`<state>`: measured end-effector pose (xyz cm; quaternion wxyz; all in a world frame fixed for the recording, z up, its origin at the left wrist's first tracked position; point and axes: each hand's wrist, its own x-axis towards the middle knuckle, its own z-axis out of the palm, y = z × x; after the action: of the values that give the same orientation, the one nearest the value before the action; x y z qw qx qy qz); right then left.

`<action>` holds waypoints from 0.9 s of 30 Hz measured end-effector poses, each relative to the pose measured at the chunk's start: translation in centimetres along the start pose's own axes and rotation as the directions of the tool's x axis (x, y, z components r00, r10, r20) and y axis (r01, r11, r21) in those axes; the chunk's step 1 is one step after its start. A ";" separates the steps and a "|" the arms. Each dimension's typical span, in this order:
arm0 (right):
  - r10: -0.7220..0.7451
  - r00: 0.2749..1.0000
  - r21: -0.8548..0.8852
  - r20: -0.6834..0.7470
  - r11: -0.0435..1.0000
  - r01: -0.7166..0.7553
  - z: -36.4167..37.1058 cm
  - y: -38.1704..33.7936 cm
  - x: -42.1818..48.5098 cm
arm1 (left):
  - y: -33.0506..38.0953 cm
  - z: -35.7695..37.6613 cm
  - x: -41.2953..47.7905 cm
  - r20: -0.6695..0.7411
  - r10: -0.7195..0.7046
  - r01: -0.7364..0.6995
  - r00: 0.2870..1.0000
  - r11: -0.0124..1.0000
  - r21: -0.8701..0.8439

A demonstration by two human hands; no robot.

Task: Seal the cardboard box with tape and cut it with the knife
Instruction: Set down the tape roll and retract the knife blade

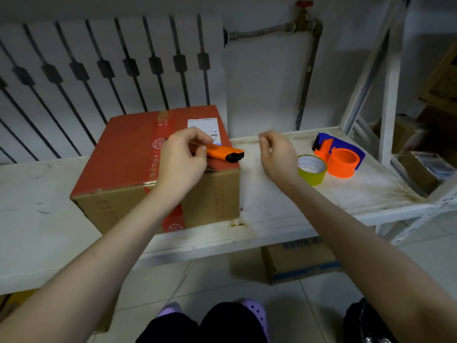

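Presently: left hand [181, 157] over cardboard box [138, 154], fingers curled and pinched on orange knife [223, 153] — knife lying on box top near right edge, black tip pointing right. Right hand [277, 154] raised above white worktop [284, 201], fingers loosely curled, holding nothing. Yellow tape roll [312, 169] just right of it — orange-blue dispenser [340, 157] beside roll. Box on worktop, red strip along top seam.

Cardboard box [138, 154] closed, red top, red tape strip over seam, left on shelf. Orange knife [226, 153] on its right top edge. Yellow tape roll [312, 169] upright, right.
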<state>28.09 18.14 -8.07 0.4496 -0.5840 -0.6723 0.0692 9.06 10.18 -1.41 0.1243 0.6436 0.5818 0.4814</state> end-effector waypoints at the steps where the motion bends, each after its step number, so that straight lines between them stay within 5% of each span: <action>1: -0.048 0.999 0.075 -0.022 0.996 0.049 -0.1 -1.9 -0.1 | -0.3 -0.3 0.0 -0.013 -0.013 0.013 1.000 1.000 0.002; 4: -0.188 0.982 0.089 -0.006 0.978 0.188 -1.1 -7.9 -0.1 | -1.0 -1.5 -0.3 -0.045 -0.039 0.039 0.998 0.999 0.003; 6: -0.263 0.952 -0.133 0.154 0.950 0.284 -1.1 -10.0 -0.1 | -1.0 -2.4 -0.6 -0.056 -0.042 0.042 0.998 0.999 0.002; 9: -0.166 0.901 -0.399 0.401 0.854 0.335 0.0 -11.2 -0.5 | -0.5 -3.7 -0.9 -0.058 -0.078 0.077 0.995 0.997 -0.016; 12: -0.128 0.923 -0.404 0.362 0.871 0.279 0.1 -11.5 -1.2 | -0.5 -4.9 -1.3 -0.009 -0.132 0.131 0.991 0.991 -0.039; 14: -0.093 0.956 -0.271 0.279 0.947 0.171 -0.7 -11.9 -1.9 | -0.3 -5.6 -1.7 0.073 -0.187 0.194 0.980 0.975 -0.105; 16: -0.016 0.963 0.042 0.268 0.999 0.005 -1.9 -12.9 -2.8 | 0.5 -6.1 -2.3 0.142 -0.266 0.292 0.953 0.933 -0.211; 19: 0.083 0.926 0.541 0.368 0.791 -0.286 -3.8 -15.4 -5.0 | 1.8 -6.8 -3.0 0.163 -0.342 0.378 0.926 0.845 -0.378; 23: 0.051 0.856 0.695 0.514 0.561 -0.450 -5.4 -18.2 -8.2 | 3.6 -8.0 -3.8 0.230 -0.303 0.381 0.925 0.744 -0.549; 27: 0.007 0.831 0.710 0.557 0.515 -0.481 -6.0 -19.6 -10.2 | 5.0 -9.0 -5.1 0.250 -0.248 0.350 0.936 0.718 -0.601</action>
<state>17.13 0.84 2.25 0.4699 -0.3562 -0.5552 0.5866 5.99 0.69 4.33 0.4549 0.4950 0.4692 0.5727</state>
